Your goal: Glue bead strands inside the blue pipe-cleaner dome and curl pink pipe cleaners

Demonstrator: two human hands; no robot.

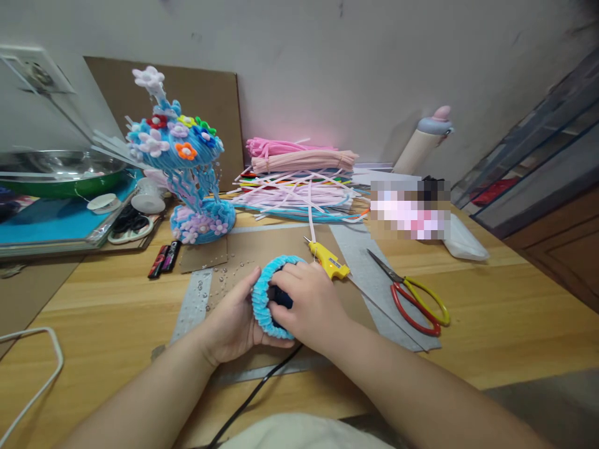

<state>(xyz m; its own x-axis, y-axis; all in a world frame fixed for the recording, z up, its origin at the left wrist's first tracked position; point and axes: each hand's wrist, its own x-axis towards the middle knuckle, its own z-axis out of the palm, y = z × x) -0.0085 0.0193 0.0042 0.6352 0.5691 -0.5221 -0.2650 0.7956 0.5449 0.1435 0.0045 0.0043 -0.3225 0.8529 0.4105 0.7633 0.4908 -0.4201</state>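
Left hand (233, 319) and right hand (306, 304) both grip a fuzzy light-blue pipe-cleaner ring (267, 293), beside a yellow glue gun (329, 260) on the wooden table (491, 324).

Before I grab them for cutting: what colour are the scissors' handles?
Scissors: one red handle, one yellow, head view.

The surface (491, 324) has bare wood along its near edge, left and right of the arms. A white wire (42, 368) lies near the left corner. Right of the hands, a glue gun (329, 260) and scissors (416, 299) lie in the way. Toward the far edge stand a blue flower model (187, 168) and a pile of fuzzy sticks (299, 181). Small beads (210, 280) lie scattered between.
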